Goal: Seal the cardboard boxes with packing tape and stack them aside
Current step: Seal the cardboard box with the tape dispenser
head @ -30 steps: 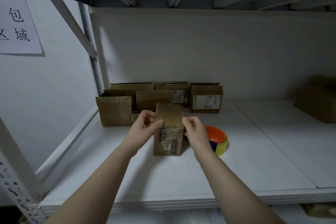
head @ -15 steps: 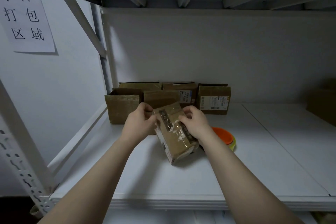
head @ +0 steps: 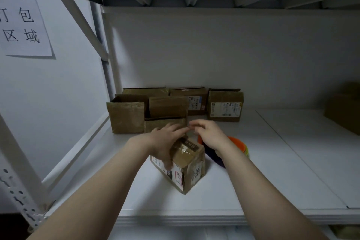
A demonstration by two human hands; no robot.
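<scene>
My left hand (head: 165,142) gripped small brown cardboard box (head: 190,165) on white shelf (head: 272,171) | right hand (head: 211,135) curled at its far edge, grip unclear

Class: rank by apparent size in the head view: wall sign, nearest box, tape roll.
1. wall sign, though cropped.
2. nearest box.
3. tape roll, partly hidden.

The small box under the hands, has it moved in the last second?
Yes. The small box stood upright beside the tape roll; now it lies tipped over on the shelf, still left of the roll.
</scene>
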